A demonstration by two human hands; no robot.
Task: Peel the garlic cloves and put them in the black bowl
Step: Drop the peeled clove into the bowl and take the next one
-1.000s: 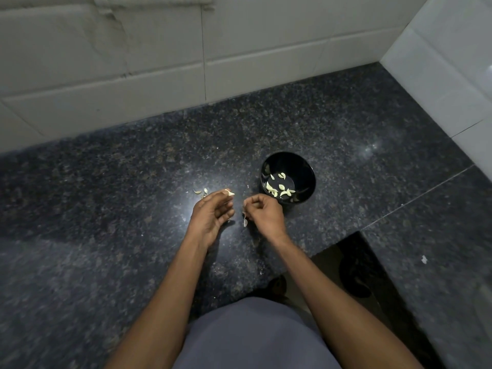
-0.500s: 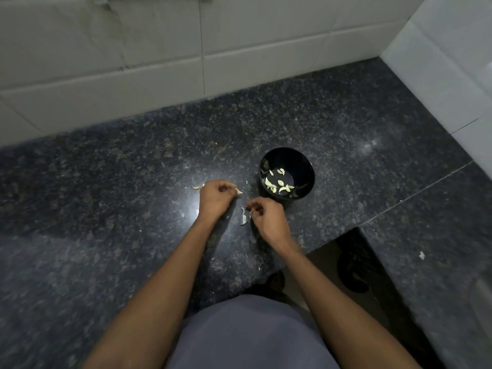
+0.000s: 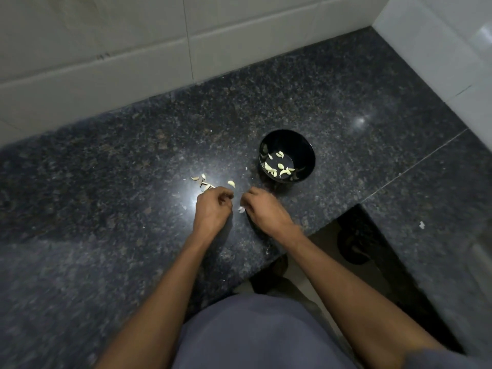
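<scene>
— Where are the hands?

— Both are low over the counter (image 3: 106, 182), close together with a narrow gap between them. The left hand (image 3: 213, 209) has its fingers curled in; what its grip closes on I cannot tell, the fingertips being turned away. The right hand (image 3: 262, 209) is curled too, and a small pale scrap (image 3: 241, 209) shows just at its thumb side, seemingly pinched there.

— And the garlic?

— One pale clove (image 3: 231, 184) lies on the counter just beyond the left hand's knuckles. A few bits of skin (image 3: 199, 179) sit a little farther left. The black bowl (image 3: 306, 147) stands beyond the right hand, near it but apart, with several peeled cloves (image 3: 277, 166) at its bottom.

— What about the room?

— Dark speckled stone, glossy, with a bright glare spot by the left hand. White tiled walls (image 3: 133, 62) rise behind and to the right. The counter has a notch near the person, and the floor shows through it.

— Anything unclear?

— Something dark and round lies down in that gap; I cannot make it out.
</scene>
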